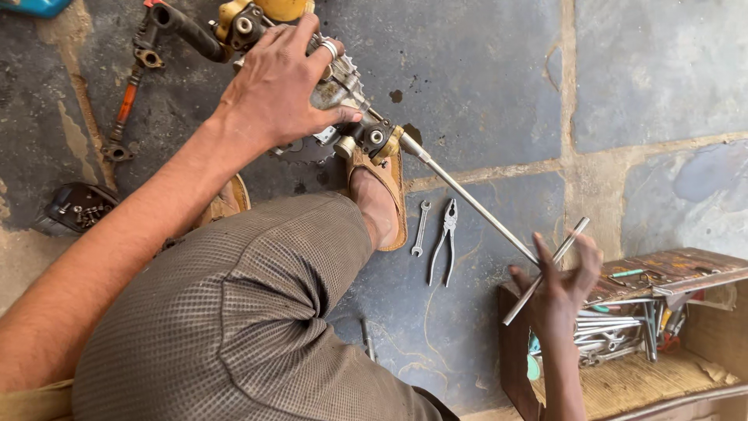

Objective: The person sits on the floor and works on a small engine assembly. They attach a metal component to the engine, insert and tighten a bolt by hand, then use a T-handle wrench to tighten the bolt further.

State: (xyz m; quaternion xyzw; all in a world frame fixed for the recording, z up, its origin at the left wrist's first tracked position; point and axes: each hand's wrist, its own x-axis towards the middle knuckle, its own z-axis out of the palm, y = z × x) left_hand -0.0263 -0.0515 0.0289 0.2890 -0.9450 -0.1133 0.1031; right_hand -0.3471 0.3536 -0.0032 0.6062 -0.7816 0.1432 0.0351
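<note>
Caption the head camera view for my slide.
Left hand presses a toothed metal crank assembly on the stone floor; right hand holds a thin steel rod.

Floor (483,70) is dark blue-grey stone slabs with sandy tan joints and pale smudges. The trousers (234,320) are brown-grey with a tiny check weave. Sandal (389,187) is tan leather. The mechanical assembly (343,93) is greasy silver and black, with a yellow part at the top and brassy bits near the black clamp. The long rod (475,203) is shiny steel, same for the small spanner (421,228) and the pliers (444,242). 1 silver ring (330,48) is on the left hand. Wooden toolbox (670,269) is reddish brown, full of silver tools with green and orange handles. Rusty orange link (125,101) is on the left, and a turquoise thing (31,6) in the corner.
</note>
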